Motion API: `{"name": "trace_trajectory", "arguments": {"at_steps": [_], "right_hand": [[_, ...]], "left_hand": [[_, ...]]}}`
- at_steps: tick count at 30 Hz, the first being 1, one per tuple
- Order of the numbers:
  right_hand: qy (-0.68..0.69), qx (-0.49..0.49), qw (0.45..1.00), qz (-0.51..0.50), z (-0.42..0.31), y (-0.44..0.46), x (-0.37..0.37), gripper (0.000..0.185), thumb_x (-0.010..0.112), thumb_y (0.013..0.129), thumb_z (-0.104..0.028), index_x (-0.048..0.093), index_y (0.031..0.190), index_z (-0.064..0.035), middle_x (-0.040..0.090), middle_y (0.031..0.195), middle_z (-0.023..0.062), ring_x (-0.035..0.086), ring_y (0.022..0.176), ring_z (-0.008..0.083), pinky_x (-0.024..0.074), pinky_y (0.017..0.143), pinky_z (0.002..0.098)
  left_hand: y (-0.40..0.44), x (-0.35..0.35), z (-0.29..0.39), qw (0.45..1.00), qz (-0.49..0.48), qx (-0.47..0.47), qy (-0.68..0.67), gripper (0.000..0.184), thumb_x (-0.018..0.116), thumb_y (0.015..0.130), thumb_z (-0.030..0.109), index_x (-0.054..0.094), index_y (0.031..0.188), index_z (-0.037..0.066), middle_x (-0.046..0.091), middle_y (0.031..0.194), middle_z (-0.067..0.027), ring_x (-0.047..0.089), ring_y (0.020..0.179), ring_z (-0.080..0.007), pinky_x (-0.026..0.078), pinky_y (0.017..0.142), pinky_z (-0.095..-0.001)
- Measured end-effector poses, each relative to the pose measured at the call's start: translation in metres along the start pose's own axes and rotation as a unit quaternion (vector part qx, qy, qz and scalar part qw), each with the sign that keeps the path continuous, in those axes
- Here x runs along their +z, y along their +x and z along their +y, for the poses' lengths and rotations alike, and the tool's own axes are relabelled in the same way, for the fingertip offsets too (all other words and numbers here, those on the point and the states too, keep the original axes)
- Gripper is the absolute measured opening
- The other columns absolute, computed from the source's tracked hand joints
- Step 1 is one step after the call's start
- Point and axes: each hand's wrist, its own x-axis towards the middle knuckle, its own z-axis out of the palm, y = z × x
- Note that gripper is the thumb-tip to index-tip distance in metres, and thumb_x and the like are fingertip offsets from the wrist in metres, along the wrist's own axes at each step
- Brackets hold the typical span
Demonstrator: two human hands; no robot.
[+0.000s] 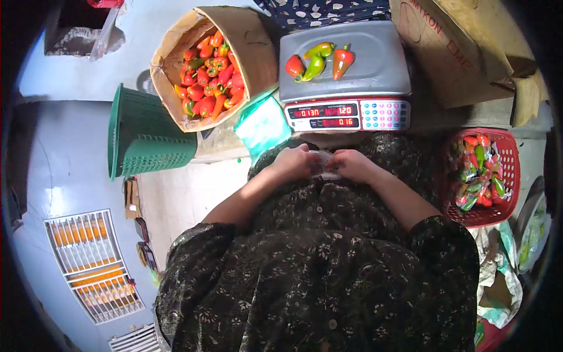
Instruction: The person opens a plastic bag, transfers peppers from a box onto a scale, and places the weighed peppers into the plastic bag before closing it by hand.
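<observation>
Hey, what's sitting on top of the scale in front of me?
On the scale lie four peppers: one mostly red, one yellow-green, one green and one orange-red with a green stem. Their undersides, and the surface directly beneath them, are covered.

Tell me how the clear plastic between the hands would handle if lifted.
The clear plastic is probably floppy, as it looks crumpled between the left hand and right hand. It is likely light for its size, since it looks thin and see-through. Its pale glints suggest it may be slippery.
</observation>
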Motion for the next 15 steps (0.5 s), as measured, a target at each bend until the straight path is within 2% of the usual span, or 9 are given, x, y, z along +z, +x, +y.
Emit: {"name": "trace_trajectory", "arguments": {"at_steps": [1, 4, 7, 10, 12, 14, 15], "right_hand": [[-0.010, -0.008, 1.000, 0.004, 0.003, 0.000, 0.002, 0.022, 0.062, 0.073, -0.012, 0.068, 0.095, -0.0110, 0.061, 0.088, 0.0126, 0.060, 0.085, 0.0313, 0.0480, 0.079, 0.0386], [-0.044, 0.019, 0.999, 0.008, 0.006, 0.000, 0.004, 0.029, 0.057, 0.068, -0.001, 0.067, 0.094, -0.0064, 0.061, 0.093, 0.0118, 0.060, 0.091, 0.0288, 0.0474, 0.084, 0.0351], [-0.048, 0.036, 0.998, 0.014, 0.005, 0.001, 0.003, 0.031, 0.057, 0.068, -0.001, 0.067, 0.096, -0.0070, 0.062, 0.094, 0.0120, 0.060, 0.093, 0.0285, 0.0476, 0.085, 0.0348], [-0.026, 0.032, 0.999, 0.011, 0.015, 0.002, 0.005, 0.034, 0.057, 0.068, -0.001, 0.066, 0.100, -0.0068, 0.062, 0.097, 0.0134, 0.060, 0.095, 0.0285, 0.0473, 0.086, 0.0350], [0.168, 0.151, 0.974, 0.017, 0.018, 0.001, 0.003, 0.025, 0.062, 0.074, -0.012, 0.066, 0.097, -0.0060, 0.062, 0.095, 0.0136, 0.061, 0.090, 0.0286, 0.0480, 0.080, 0.0351], [0.162, 0.140, 0.977, 0.012, 0.015, 0.004, 0.000, 0.023, 0.065, 0.076, -0.015, 0.066, 0.097, -0.0049, 0.062, 0.093, 0.0133, 0.061, 0.088, 0.0275, 0.0485, 0.077, 0.0343], [0.067, 0.068, 0.995, 0.011, 0.013, 0.001, -0.002, 0.024, 0.066, 0.075, -0.012, 0.066, 0.097, -0.0041, 0.062, 0.093, 0.0130, 0.062, 0.088, 0.0264, 0.0485, 0.077, 0.0335]], "left_hand": [[-0.001, 0.003, -0.002, 0.999, -0.016, -0.023, 0.018, 0.041, 0.062, 0.077, 0.030, 0.056, 0.117, 0.020, 0.057, 0.111, -0.0162, 0.062, 0.087, -0.0368, 0.051, 0.074, -0.0447], [0.001, 0.012, -0.009, 0.999, 0.014, -0.029, 0.037, 0.050, 0.062, 0.076, 0.030, 0.050, 0.123, 0.016, 0.057, 0.114, -0.0168, 0.062, 0.091, -0.0365, 0.051, 0.074, -0.0446], [0.002, 0.008, -0.010, 1.000, 0.010, -0.024, 0.005, 0.050, 0.062, 0.076, 0.024, 0.048, 0.123, 0.012, 0.057, 0.115, -0.0179, 0.061, 0.093, -0.0366, 0.051, 0.074, -0.0459], [-0.009, -0.011, 0.002, 1.000, -0.013, -0.022, 0.009, 0.046, 0.062, 0.077, 0.017, 0.051, 0.121, 0.014, 0.060, 0.110, -0.0156, 0.062, 0.092, -0.0352, 0.051, 0.075, -0.0445], [-0.017, -0.021, -0.010, 0.987, 0.096, 0.113, -0.068, 0.042, 0.062, 0.078, 0.014, 0.054, 0.119, 0.013, 0.062, 0.105, -0.0138, 0.063, 0.092, -0.0337, 0.051, 0.076, -0.0427], [-0.025, -0.028, -0.030, 0.950, 0.212, 0.201, -0.112, 0.035, 0.060, 0.080, 0.011, 0.058, 0.115, 0.012, 0.064, 0.100, -0.0111, 0.062, 0.094, -0.0303, 0.050, 0.078, -0.0383], [-0.034, -0.044, -0.030, 0.955, 0.217, 0.147, -0.139, 0.034, 0.060, 0.081, 0.011, 0.059, 0.114, 0.012, 0.063, 0.100, -0.0110, 0.062, 0.093, -0.0298, 0.049, 0.078, -0.0378]]}}
